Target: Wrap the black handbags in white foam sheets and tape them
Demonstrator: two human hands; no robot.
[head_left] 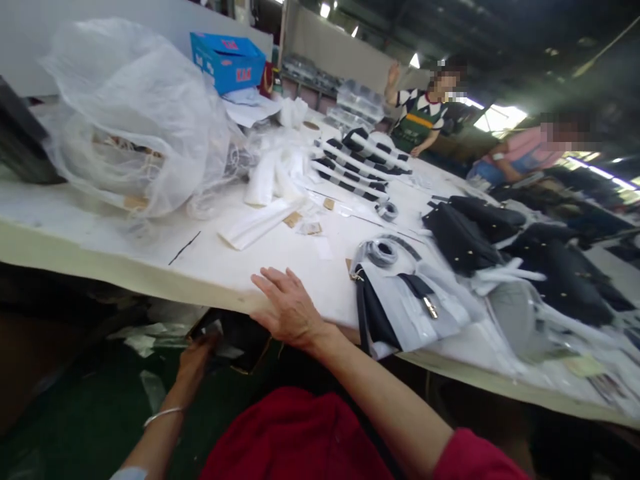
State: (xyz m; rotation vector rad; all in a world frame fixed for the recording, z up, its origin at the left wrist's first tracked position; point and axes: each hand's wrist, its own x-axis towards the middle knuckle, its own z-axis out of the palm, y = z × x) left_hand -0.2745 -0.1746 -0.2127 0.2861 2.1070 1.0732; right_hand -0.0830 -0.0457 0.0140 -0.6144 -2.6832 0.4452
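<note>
My right hand (291, 308) lies on the near edge of the white table with its fingers stretched out and nothing held. Below the tabletop, my left hand (199, 350) reaches to a dark container (253, 343) with whitish scraps in and around it; its fingers are blurred and partly hidden. A black handbag (383, 313) partly wrapped in white sheet and clear plastic sits at the edge, to the right of my right hand. Its metal clasp (431, 307) shows. Above the bag rests a wrapped grey roll (382, 252).
A big clear plastic bag (135, 113) stands at the left, with a blue box (230, 63) behind. White paper rolls (263, 220) and striped bundles (355, 163) lie mid-table. Several black bags (465, 233) are piled right. Two people (420, 117) are across the table.
</note>
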